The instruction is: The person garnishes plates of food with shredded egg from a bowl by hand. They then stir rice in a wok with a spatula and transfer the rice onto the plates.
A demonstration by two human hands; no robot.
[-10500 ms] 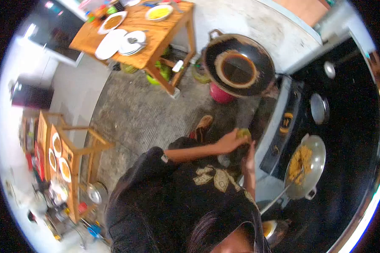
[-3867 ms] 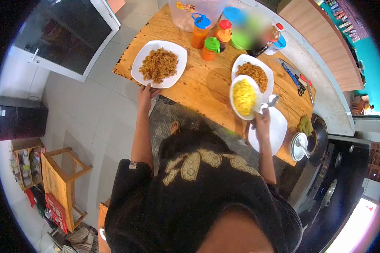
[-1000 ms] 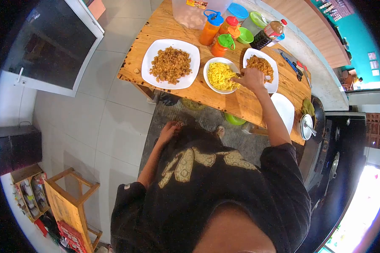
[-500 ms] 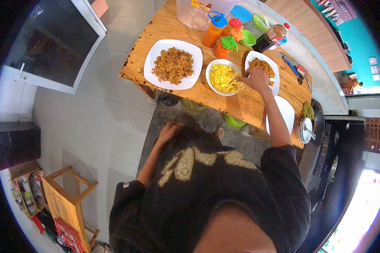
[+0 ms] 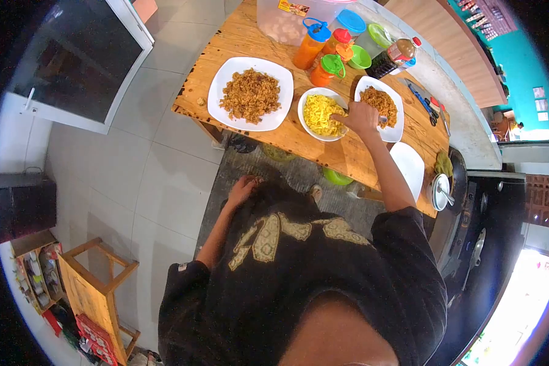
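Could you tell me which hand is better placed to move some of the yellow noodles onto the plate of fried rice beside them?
The right hand, probably: it sits between the bowl of yellow noodles and the smaller fried rice plate, apparently holding a utensil. The left hand hangs low by the leg, away from the wooden table.

table (image 5: 299,137): bare wood, rough grain | plates (image 5: 273,116): glossy white ceramic | bottles (image 5: 309,47): smooth orange plastic

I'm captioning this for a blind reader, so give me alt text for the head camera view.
Seen from above, a person's right hand reaches into a bowl of yellow noodles on a wooden table, between two plates of fried rice; the left hand hangs by their side.
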